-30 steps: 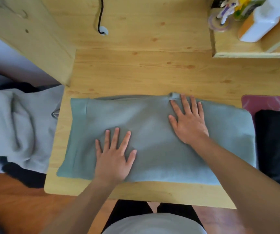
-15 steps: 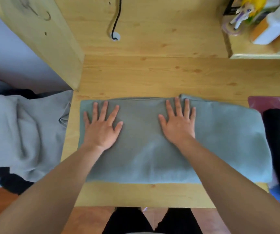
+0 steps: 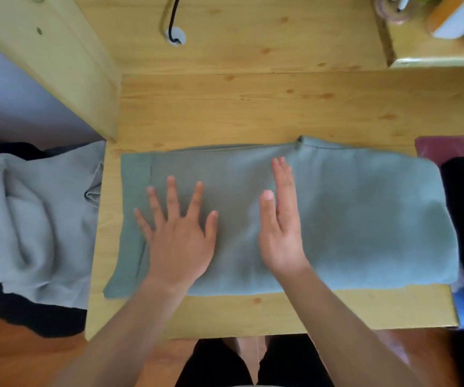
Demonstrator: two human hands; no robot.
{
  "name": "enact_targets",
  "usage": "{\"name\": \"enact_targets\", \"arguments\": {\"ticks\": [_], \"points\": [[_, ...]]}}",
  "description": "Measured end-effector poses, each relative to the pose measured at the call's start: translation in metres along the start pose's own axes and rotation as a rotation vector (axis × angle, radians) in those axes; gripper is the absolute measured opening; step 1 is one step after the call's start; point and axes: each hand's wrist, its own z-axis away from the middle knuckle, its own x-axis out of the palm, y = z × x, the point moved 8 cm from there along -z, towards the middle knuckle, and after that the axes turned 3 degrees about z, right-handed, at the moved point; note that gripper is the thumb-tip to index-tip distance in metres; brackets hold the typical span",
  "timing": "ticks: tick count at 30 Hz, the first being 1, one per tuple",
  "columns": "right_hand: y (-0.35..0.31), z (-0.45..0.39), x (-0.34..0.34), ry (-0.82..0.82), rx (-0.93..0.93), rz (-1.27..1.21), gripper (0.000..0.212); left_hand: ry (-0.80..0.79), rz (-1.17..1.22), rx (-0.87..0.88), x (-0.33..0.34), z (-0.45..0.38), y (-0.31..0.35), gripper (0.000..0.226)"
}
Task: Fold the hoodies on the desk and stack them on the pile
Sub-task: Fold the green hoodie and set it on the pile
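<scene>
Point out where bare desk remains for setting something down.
Bare wood lies behind the green hoodie, up to the cable hole, and in a narrow strip along the desk front edge. The middle is crowded: both hands rest there.

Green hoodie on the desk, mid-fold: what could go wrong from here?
1. The green hoodie reaches the desk's near edge and overhangs at the right; a hard fold could drag it off.
2. Only the left hand lies flat; the right hand stands on edge, so layers may shift.
3. The grey hoodie hangs close by and could snag.
</scene>
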Motion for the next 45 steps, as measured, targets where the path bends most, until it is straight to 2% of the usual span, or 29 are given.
{"name": "enact_targets", "arguments": {"ticks": [1, 3, 6, 10, 12, 14, 15, 17, 20, 22, 24, 25, 27, 29, 31, 33, 35, 37, 39, 40, 42, 45], "points": [[0.007, 0.018, 0.009, -0.048, 0.049, -0.067, 0.05, -0.061, 0.005, -0.025, 0.011, 0.013, -0.002, 0.067], [0.035, 0.036, 0.022, -0.093, 0.132, -0.036, 0.051, -0.153, -0.005, -0.085, 0.032, 0.019, -0.011, 0.068], [0.05, 0.03, 0.024, -0.082, 0.142, 0.024, 0.051, -0.17, 0.016, -0.097, 0.038, 0.007, -0.013, 0.066], [0.038, 0.027, 0.015, -0.09, 0.222, -0.144, 0.05, -0.183, 0.096, -0.047, 0.026, 0.007, -0.011, 0.064], [0.026, 0.031, -0.001, -0.055, 0.181, -0.191, 0.046, -0.097, 0.166, -0.092, 0.008, 0.014, -0.028, 0.062], [0.024, 0.043, -0.004, -0.074, 0.155, -0.203, 0.045, 0.07, 0.191, -0.229, -0.016, 0.028, -0.061, 0.062], [0.029, 0.048, -0.001, -0.101, 0.176, -0.202, 0.046, 0.094, 0.233, -0.322, -0.022, 0.036, -0.08, 0.064], [0.043, 0.057, 0.007, -0.097, 0.18, -0.106, 0.05, 0.023, 0.402, -0.49, -0.02, 0.05, -0.108, 0.073], [0.05, 0.056, 0.015, -0.093, 0.171, -0.028, 0.053, -0.121, 0.627, -0.643, -0.004, 0.055, -0.125, 0.078], [0.047, 0.055, 0.017, -0.108, 0.179, -0.047, 0.054, -0.182, 0.895, -0.737, -0.004, 0.054, -0.127, 0.056], [0.045, 0.057, 0.022, -0.125, 0.18, -0.059, 0.056, -0.293, 1.296, -0.823, -0.009, 0.053, -0.116, 0.028], [0.043, 0.058, 0.026, -0.135, 0.183, -0.055, 0.056, -0.347, 1.463, -0.834, -0.02, 0.056, -0.106, 0.026], [0.036, 0.063, 0.042, -0.176, 0.196, -0.037, 0.055, -0.345, 1.671, -0.745, -0.053, 0.058, -0.087, 0.034], [0.025, 0.065, 0.06, -0.24, 0.226, -0.05, 0.052, -0.31, 1.725, -0.548, -0.089, 0.057, -0.06, 0.044], [0.012, 0.059, 0.072, -0.329, 0.307, -0.145, 0.049, -0.299, 1.656, -0.374, -0.115, 0.059, -0.025, 0.046], [-0.002, 0.051, 0.07, -0.489, 0.456, -0.371, 0.045, -0.264, 1.585, -0.28, -0.132, 0.056, 0.005, 0.034], [-0.009, 0.048, 0.038, -0.6, 0.509, -0.45, 0.043, -0.241, 1.514, -0.2, -0.144, 0.055, 0.032, 0.029], [-0.003, 0.038, -0.025, -0.528, 0.474, -0.236, 0.041, -0.259, 1.399, -0.103, -0.151, 0.059, 0.059, 0.032], [0.02, 0.031, -0.106, -0.289, 0.463, -0.025, 0.04, -0.298, 1.274, 0.001, -0.154, 0.071, 0.09, 0.035], [0.037, 0.032, -0.137, -0.206, 0.481, -0.024, 0.04, -0.324, 1.217, 0.051, -0.153, 0.077, 0.11, 0.039], [0.073, 0.036, -0.167, -0.166, 0.609, -0.248, 0.043, -0.386, 1.066, 0.139, -0.135, 0.092, 0.16, 0.051], [0.113, 0.038, -0.17, -0.205, 0.762, -0.62, 0.056, -0.487, 0.787, 0.221, -0.063, 0.104, 0.244, 0.077]]}}
